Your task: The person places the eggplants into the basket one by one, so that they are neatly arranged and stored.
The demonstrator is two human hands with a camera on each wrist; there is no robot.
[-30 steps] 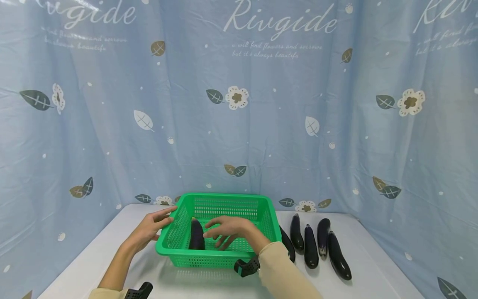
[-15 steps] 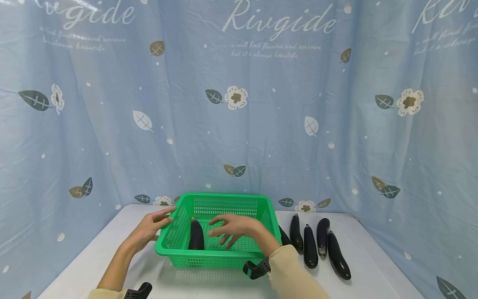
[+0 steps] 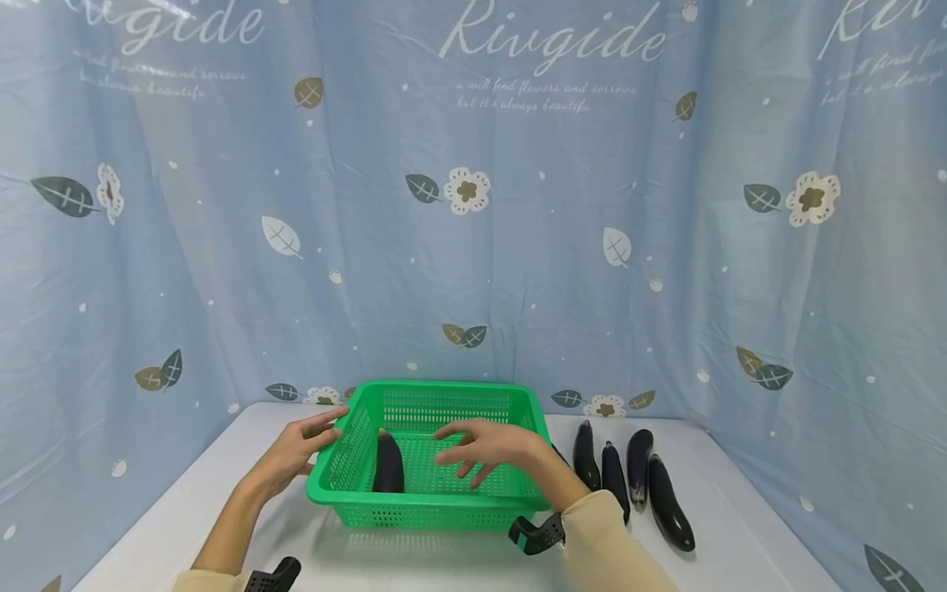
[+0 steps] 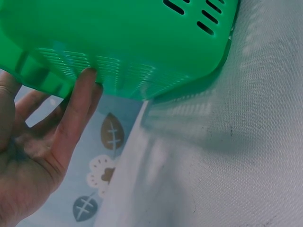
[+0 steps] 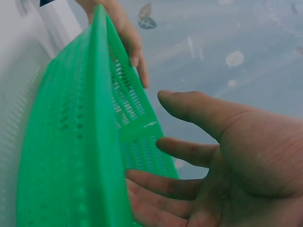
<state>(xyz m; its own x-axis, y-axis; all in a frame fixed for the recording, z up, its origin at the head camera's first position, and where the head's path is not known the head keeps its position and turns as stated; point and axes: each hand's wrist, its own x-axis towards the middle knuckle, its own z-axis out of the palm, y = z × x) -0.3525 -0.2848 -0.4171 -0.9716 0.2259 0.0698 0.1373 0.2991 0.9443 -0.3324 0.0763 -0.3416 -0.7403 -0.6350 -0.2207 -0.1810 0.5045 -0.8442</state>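
A green plastic basket (image 3: 436,499) stands on the white table, and one dark eggplant (image 3: 388,464) lies inside it toward the left. My left hand (image 3: 292,452) is at the basket's left side, its fingers extended against the rim. From below, the left wrist view shows the left hand (image 4: 42,146) with a fingertip against the basket's wall (image 4: 128,33). Above the basket's right half hovers my right hand (image 3: 488,444), fingers spread and holding nothing. The right wrist view confirms loose, separate fingers on the right hand (image 5: 203,175), beside the basket's rim (image 5: 97,113).
Several eggplants (image 3: 669,506) lie on the table right of the basket. One is mostly hidden behind the basket and right forearm. A blue patterned curtain (image 3: 466,271) surrounds the back and sides of the white table (image 3: 740,526).
My right hand has moved right inside the basket's outline, away from the eggplant there, with its fingers still spread. The left hand, basket and eggplant have stayed in place.
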